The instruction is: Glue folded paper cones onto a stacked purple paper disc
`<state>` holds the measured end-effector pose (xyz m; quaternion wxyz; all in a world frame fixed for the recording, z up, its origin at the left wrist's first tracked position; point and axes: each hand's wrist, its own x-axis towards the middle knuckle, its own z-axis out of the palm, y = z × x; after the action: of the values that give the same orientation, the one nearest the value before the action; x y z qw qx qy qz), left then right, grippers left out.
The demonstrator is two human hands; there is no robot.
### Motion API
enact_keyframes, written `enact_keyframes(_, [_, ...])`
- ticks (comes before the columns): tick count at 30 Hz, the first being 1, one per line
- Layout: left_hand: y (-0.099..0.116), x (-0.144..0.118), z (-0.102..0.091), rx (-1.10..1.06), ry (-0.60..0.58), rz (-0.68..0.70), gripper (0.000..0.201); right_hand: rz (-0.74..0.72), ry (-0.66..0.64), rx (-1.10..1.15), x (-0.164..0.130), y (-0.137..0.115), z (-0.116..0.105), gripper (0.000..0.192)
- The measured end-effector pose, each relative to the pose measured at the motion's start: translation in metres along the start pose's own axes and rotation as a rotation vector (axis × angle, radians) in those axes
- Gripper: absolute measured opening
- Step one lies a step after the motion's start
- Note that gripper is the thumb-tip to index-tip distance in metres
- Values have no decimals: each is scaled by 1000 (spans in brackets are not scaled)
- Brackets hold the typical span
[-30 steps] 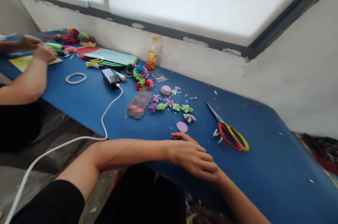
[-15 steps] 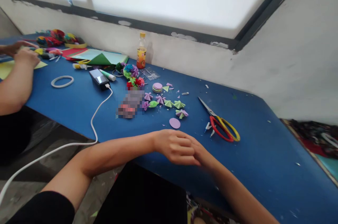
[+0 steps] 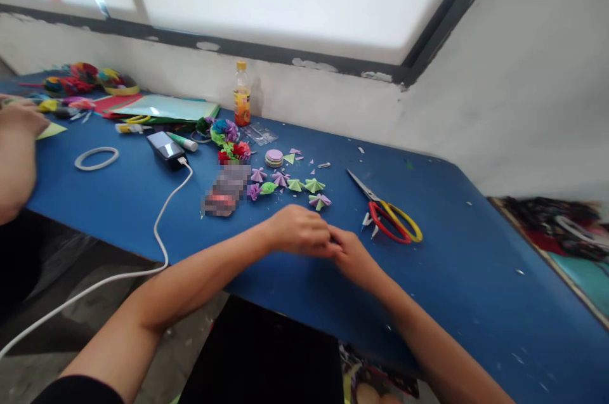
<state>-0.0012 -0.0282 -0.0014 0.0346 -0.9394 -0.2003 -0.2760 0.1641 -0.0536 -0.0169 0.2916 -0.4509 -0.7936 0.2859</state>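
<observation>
My left hand (image 3: 299,231) is closed just above the blue table (image 3: 476,277), fingers curled and knuckles up. Against its fingertips, my right hand (image 3: 353,254) is bent with fingers closed. What lies between the fingers, if anything, is hidden. Beyond the hands sit several small folded paper pieces in purple and light green (image 3: 314,185). A stack of round paper discs (image 3: 274,158), purple on top, stands behind them. To the right lie scissors (image 3: 392,220) with one red and one yellow handle.
A juice bottle (image 3: 242,99) stands by the wall. Left of the paper pieces are a pixelated flat item (image 3: 227,191), crepe flowers (image 3: 223,131), a corded black device (image 3: 166,149) and a white ring (image 3: 96,158). Another person's arm (image 3: 16,150) reaches in at the far left.
Both my hands have moved forward over the table, and the right hand has come up to the left one's fingertips. The loose purple disc no longer shows. The view has shifted slightly right.
</observation>
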Motion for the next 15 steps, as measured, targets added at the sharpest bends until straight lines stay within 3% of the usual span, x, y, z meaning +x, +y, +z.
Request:
enact_keyframes(2, [-16, -2, -4, -20, -68, -205, 37, 1, 32, -128, -2, 2, -16, 24])
enact_keyframes(5, [-32, -5, -3, -69, -198, -426, 42, -10, 93, -322, 4, 11, -15, 27])
enact_keyframes(10, [-37, -6, 7, -354, -238, -589, 39, -30, 82, -429, 13, 23, -4, 28])
enact_keyframes(15, [-39, -3, 13, -499, -216, -635, 38, -11, 110, -296, 12, 22, -10, 23])
